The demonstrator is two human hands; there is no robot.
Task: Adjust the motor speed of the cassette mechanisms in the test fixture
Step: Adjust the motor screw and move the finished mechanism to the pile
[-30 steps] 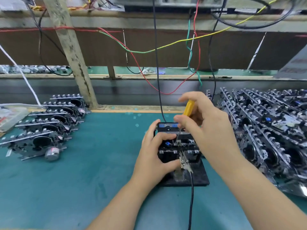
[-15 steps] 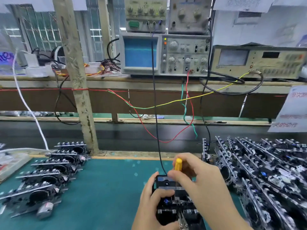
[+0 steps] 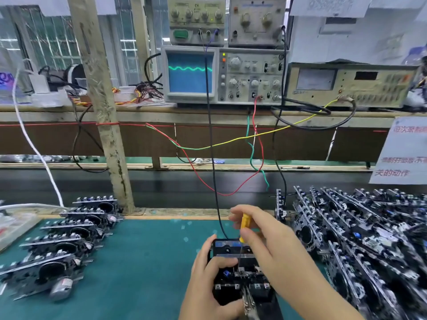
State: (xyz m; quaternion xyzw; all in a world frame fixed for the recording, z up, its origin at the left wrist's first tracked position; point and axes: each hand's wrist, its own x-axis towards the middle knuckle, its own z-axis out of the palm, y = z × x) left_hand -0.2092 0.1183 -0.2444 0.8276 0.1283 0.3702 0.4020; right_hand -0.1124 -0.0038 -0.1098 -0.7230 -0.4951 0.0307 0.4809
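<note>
— While my right hand (image 3: pixel 275 248) pinches the yellow screwdriver (image 3: pixel 245 225) between thumb and fingertips, where does the tip sit?

— Its thin shaft runs down into the cassette mechanism (image 3: pixel 240 273) that sits in the black test fixture (image 3: pixel 233 248), near the bottom middle of my view, on the green mat (image 3: pixel 143 262). I can't make out the exact point where the tip lands; the parts there are small and blurred.

— And my left hand (image 3: pixel 208 280)?

— It grips the fixture and mechanism from the left, fingers curled over the top edge, thumb low against the front. A metal clip (image 3: pixel 248 303) with a cable bites onto the front of the mechanism, just right of that thumb. A black lead (image 3: pixel 211 144) rises from the back of the fixture to the instruments on the shelf.

— What's on the shelf?

— An oscilloscope (image 3: pixel 221 75) straight ahead, a wavy green trace (image 3: pixel 189 68) across its blue screen. A beige meter box (image 3: pixel 351 85) stands just to its right, and two more units are stacked on top.

— The other mechanisms?

— A neat row of them (image 3: pixel 60 248) lies to my left on the mat; a dense pile (image 3: pixel 360 241) crowds the right, close to my right wrist.
</note>
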